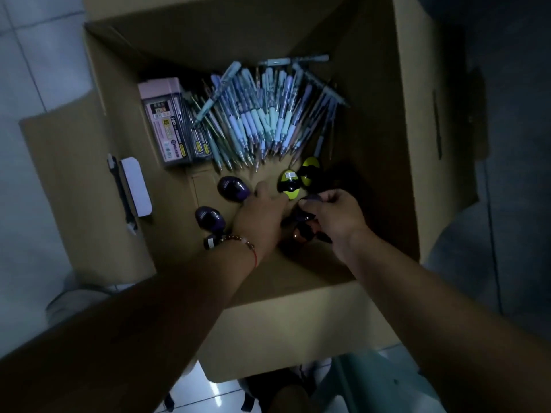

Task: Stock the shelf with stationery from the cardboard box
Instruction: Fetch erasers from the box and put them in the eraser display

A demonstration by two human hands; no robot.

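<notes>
near: left hand (262, 216) reaching flat-fingered toward purple sharpeners (232, 189), likely to gather | right hand (334, 213) pinching one dark sharpener (311, 201) to lift out | mid: yellow sharpeners (287, 181) loose on floor of cardboard box (411, 144) | far: pens (265, 120) heaped, lead boxes (167, 126) far left | shelf unseen

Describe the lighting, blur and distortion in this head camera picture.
Head view: dim and bluish overall; the near right corner of the cardboard box lies in deep shadow, hiding what the right hand pinches; the pens catch the most light; the left hand is slightly blurred; the wide lens bows the box edges.
</notes>
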